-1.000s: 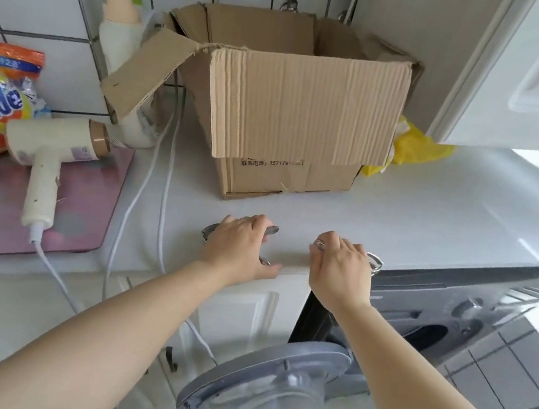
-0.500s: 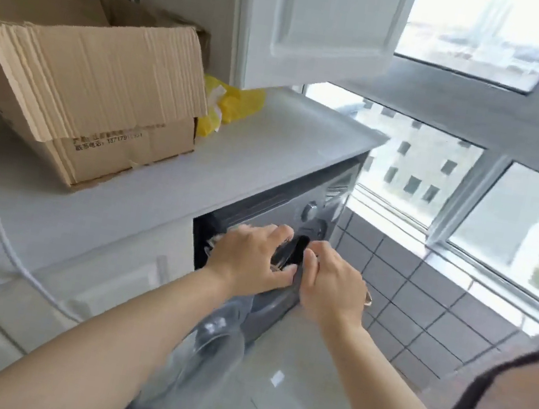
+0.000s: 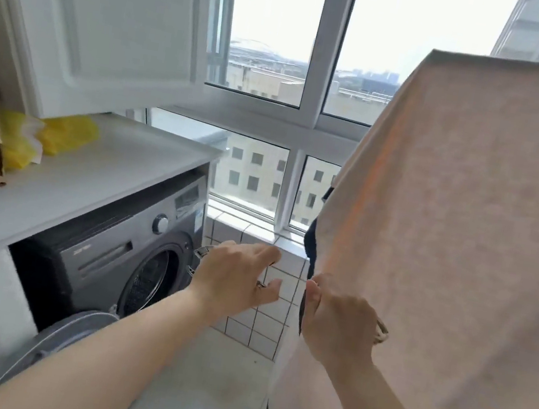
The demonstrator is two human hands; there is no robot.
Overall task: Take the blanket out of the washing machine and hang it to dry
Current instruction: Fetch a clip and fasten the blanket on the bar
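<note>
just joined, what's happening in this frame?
A person stands by the front-load washing machine, whose door hangs open. A pale pink blanket is already draped up high on the right. The right hand pinches its left edge; it also holds a metal clip. The left hand reaches toward that edge, also holding a metal clip.

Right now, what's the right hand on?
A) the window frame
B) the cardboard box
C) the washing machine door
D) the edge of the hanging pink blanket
D: the right hand pinches the edge of the pink blanket, which hangs at the right, while the washing machine door is open, down at the left, away from that hand.
</note>
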